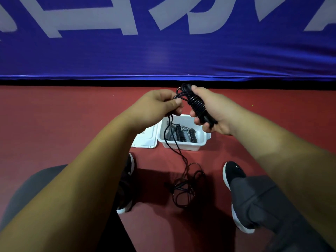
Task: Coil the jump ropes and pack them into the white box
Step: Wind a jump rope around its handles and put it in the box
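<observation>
Right hand (211, 113): fingers curled round a black jump rope (197, 106), cord wound in tight turns about its handles, held above the white box (183, 144).
Left hand (160, 106): thumb and fingers pinch the loose cord just beside the wound bundle.
Cord tail (185, 184): hangs from the left hand, crosses the box front, lies in slack loops on the red floor (54, 124) between two black shoes (232, 175).
White box: open, holds several coiled ropes (181, 132); lid (145, 139) lies flat, touching its left side.
Background: blue banner (163, 57) with white lettering.
</observation>
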Tool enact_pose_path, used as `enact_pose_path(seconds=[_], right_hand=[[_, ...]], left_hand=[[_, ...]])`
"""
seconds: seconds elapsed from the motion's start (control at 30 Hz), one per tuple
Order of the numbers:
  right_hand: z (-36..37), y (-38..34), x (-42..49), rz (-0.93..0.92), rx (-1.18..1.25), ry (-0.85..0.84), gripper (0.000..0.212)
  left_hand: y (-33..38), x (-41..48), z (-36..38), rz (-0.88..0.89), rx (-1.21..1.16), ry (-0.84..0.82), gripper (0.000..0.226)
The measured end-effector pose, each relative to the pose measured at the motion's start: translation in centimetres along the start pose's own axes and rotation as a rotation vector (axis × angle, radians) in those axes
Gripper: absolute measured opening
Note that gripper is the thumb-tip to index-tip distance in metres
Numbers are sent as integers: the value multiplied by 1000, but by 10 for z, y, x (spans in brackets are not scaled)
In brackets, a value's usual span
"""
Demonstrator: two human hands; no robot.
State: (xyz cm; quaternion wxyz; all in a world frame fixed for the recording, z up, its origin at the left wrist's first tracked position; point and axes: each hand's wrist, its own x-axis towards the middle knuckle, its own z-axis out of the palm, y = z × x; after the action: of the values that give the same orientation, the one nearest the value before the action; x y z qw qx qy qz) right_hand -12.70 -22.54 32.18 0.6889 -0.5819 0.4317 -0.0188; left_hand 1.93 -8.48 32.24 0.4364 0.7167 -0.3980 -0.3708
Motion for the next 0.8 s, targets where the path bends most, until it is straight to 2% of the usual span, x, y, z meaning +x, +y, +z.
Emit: enact_pose_path(seconds=[0.17, 0.37, 0.43, 0.5, 0.57, 0.8], right_hand=[[-6, -7, -2, 13, 75, -35, 45], [-6, -7, -5, -39, 4, -55, 42], [-5, -5, -6, -88, -56, -69, 42], [-4, -3, -7, -143, -145, -86, 42], [-1, 0, -8, -164, -213, -120, 42], [11, 9, -14, -122, -233, -240, 50]], left_hand=[[6, -3, -1, 7, -124, -85, 23], [1, -3, -5, -35, 192, -50, 11], [2, -2, -9, -85, 101, -69, 22], [7, 0, -12, -121, -111, -31, 36], [11, 0, -16, -117, -223, 55, 32], [-1, -1, -18, -55, -45, -21, 22]])
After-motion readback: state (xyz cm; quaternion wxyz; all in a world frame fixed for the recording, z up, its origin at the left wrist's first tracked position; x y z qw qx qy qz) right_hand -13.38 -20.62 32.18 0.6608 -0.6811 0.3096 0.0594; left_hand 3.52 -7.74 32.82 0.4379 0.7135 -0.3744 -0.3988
